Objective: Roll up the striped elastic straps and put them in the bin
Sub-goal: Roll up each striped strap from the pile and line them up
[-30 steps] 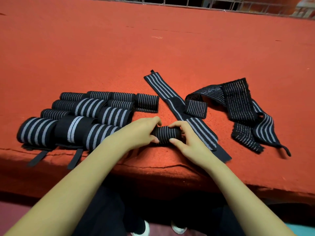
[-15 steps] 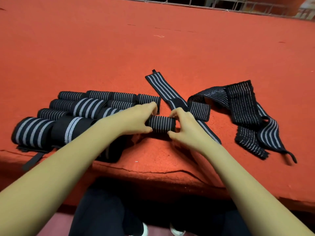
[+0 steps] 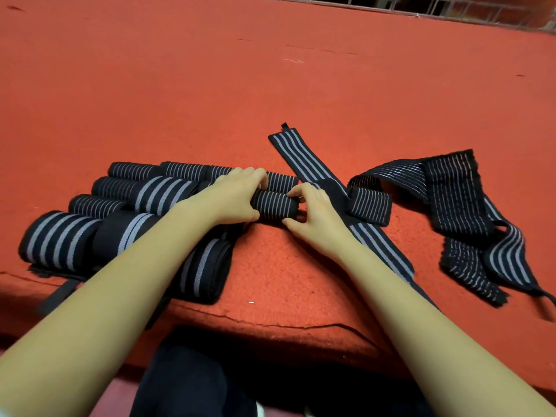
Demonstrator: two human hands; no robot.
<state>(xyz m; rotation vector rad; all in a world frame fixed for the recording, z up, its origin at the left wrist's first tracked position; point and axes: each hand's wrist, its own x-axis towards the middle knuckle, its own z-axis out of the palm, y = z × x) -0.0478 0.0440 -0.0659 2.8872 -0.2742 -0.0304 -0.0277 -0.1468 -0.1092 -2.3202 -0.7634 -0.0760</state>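
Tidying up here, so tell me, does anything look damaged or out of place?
Yes. The red surface has a long crack along its near edge. On the right, unrolled straps lie in a twisted heap. The roll gripped by the left hand and right hand looks tidy.

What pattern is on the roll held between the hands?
The roll is black with thin pale stripes; head view shows it.

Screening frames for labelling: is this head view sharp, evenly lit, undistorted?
Head view: the strap roll between the left hand and right hand is sharp; no glare on the red surface; wide-angle distortion bows its near edge; deep shadow lies beneath it.
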